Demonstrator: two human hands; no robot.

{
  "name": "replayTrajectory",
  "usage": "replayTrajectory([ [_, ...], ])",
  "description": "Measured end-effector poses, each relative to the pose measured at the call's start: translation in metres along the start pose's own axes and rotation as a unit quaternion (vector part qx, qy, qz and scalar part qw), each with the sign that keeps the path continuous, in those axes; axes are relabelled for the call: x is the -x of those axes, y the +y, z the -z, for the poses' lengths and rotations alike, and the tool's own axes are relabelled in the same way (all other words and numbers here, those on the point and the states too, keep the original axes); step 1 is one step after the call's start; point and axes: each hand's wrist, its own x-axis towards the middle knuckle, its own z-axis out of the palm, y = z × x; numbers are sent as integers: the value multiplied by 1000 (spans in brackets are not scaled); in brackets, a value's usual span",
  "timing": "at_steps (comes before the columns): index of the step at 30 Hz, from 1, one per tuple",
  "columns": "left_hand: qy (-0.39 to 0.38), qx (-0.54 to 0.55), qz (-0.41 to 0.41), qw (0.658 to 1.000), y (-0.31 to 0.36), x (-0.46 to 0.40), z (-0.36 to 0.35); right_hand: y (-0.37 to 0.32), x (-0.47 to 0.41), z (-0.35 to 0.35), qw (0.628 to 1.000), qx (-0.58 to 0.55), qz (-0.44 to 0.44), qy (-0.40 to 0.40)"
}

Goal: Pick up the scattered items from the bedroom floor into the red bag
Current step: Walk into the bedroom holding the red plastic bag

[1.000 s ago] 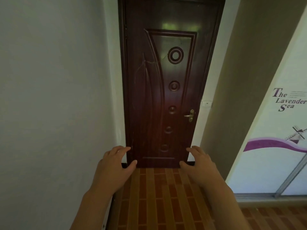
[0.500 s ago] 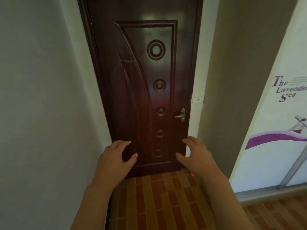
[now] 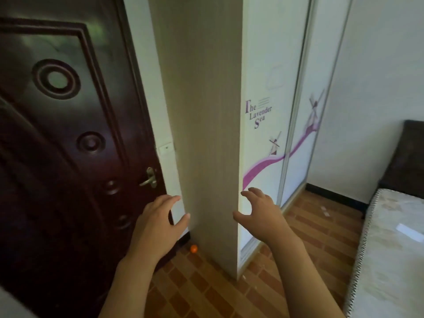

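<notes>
A small orange ball [image 3: 193, 248] lies on the brick-patterned floor [image 3: 206, 294] in the corner between the dark door and the wardrobe's side panel. My left hand [image 3: 158, 223] hovers in front of the door frame, above and left of the ball, fingers loosely spread, holding nothing. My right hand [image 3: 259, 214] is raised beside the wardrobe's corner, fingers loosely curved and empty. Small pale scraps [image 3: 324, 211] lie on the floor farther back, by the bed. No red bag is in view.
A closed dark wooden door [image 3: 68, 145] with a brass handle [image 3: 149, 179] fills the left. A tall wardrobe [image 3: 206, 111] with sliding printed doors [image 3: 275, 111] stands in the middle. A mattress [image 3: 394, 249] and dark headboard [image 3: 406, 157] are at the right.
The view has swung right: the door slid to the left, and the wardrobe, bed and orange ball came into sight. Both hands stay raised and empty.
</notes>
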Motion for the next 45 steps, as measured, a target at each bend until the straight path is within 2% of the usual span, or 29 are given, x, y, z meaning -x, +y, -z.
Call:
replayTrajectory([
  [5, -58, 61, -96, 992, 16, -63, -34, 19, 1, 19, 993, 40, -100, 53],
  [10, -133, 127, -184, 966, 59, -88, -75, 42, 41, 34, 969, 103, -191, 119],
  [16, -132, 117, -348, 921, 121, -73, -125, 59, 110, 38, 910, 156, -332, 194],
  [21, -179, 125, -411, 885, 145, -34, -168, 68, 174, 27, 864, 157, -436, 195],
  [24, -225, 137, -414, 871, 148, -14, -180, 73, 199, 17, 848, 152, -472, 188],
  [27, -250, 133, -419, 863, 148, -2, -183, 76, 211, 11, 842, 140, -484, 191],
  [30, -240, 126, -427, 863, 146, -4, -179, 81, 208, 9, 846, 129, -475, 204],
  [38, -185, 115, -392, 894, 137, -39, -153, 94, 152, 10, 884, 95, -403, 220],
  [45, -187, 93, -358, 910, 150, -49, -166, 126, 129, 17, 900, 87, -373, 210],
])
